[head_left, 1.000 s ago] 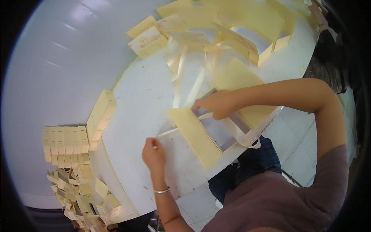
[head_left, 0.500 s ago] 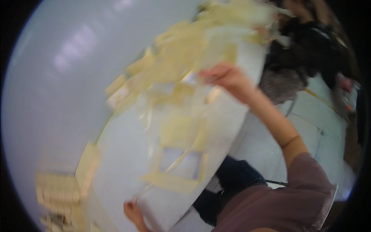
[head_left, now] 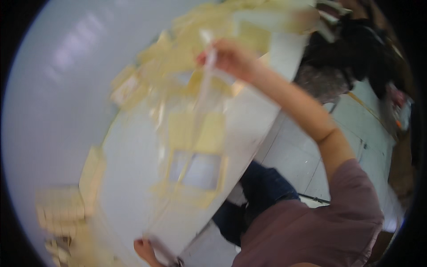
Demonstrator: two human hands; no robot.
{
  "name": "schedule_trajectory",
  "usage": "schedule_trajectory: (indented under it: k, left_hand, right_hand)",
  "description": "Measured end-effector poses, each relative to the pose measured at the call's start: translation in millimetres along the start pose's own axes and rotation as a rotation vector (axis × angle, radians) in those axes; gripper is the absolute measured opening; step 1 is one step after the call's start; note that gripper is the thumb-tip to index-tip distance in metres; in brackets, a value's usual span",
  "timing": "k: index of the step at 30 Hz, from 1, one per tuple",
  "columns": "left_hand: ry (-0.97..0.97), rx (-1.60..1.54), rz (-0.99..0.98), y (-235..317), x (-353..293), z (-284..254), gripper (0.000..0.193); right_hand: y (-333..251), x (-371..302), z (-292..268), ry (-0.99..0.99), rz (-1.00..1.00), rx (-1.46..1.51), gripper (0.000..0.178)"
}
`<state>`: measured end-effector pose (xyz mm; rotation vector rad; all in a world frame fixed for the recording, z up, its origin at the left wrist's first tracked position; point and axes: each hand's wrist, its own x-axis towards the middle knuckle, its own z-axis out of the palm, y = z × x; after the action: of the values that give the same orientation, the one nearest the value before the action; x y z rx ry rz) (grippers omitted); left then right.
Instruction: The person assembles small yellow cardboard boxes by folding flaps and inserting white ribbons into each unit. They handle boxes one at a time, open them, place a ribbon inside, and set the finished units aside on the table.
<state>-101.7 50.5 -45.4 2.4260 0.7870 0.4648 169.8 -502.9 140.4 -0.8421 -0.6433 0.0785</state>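
At the far end of the white table [head_left: 133,151], the right hand [head_left: 229,58] is lifted with its fingers pinched shut on the top of a long pale strip [head_left: 203,89], which hangs from the grip and trails down and toward the person; blur hides where its lower end stops. Just below the grip the strip runs over a pale yellow frame piece [head_left: 195,153] with two open windows, lying flat on the table. Beyond and beside the hand is a blurred heap of yellow pieces [head_left: 187,49]. Much nearer the body, at the table's near edge, the left hand [head_left: 147,250] touches the frame's low corner; whether it grips anything I cannot tell. Compared with half a second ago, the right hand sits higher and further out, the strip is drawn longer, and the left hand has shifted rightward along the edge. To the left of the table, stacks of yellow cards [head_left: 60,209] sit low by the edge. The floor [head_left: 293,155] to the right is light tile, with the person's dark trousers [head_left: 253,196] and mauve shirt [head_left: 320,222] below, and another seated person in dark clothes [head_left: 351,44] beyond the raised arm.
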Motion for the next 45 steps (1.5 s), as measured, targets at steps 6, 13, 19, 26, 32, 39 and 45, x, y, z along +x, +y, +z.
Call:
schedule_trajectory:
  k: [6,13,19,26,32,39,45]
  left_hand:
    - [0.084,0.007,0.162,95.0,-24.2,0.0,0.048]
    - [-0.561,-1.011,-0.091,229.4,-94.5,54.3,0.072]
    - [-0.691,-1.298,-0.313,232.7,-80.8,62.0,0.061]
    - [-0.659,-1.335,-0.348,222.6,-83.0,62.6,0.058]
    - [-0.541,-1.185,-0.169,211.3,-93.5,75.9,0.048]
    - [-0.419,-0.102,0.466,190.7,-95.1,104.1,0.023]
    - [0.016,0.198,0.391,136.3,-58.6,39.3,0.012]
  right_hand:
    - [43.8,17.4,43.1,-0.116,0.328,-0.455,0.010]
    - [125.4,-35.5,110.1,-1.066,0.408,-1.307,0.004]
    - [140.1,-47.4,97.8,-1.222,0.268,-1.354,0.003]
    - [170.5,-62.4,85.7,-1.166,0.285,-1.202,0.002]
    - [175.6,-68.3,91.1,-1.045,0.329,-1.152,0.005]
    - [181.0,-53.2,103.6,-1.102,0.656,-0.976,0.016]
    - [116.7,-63.3,93.0,-0.572,0.174,-1.040,0.038]
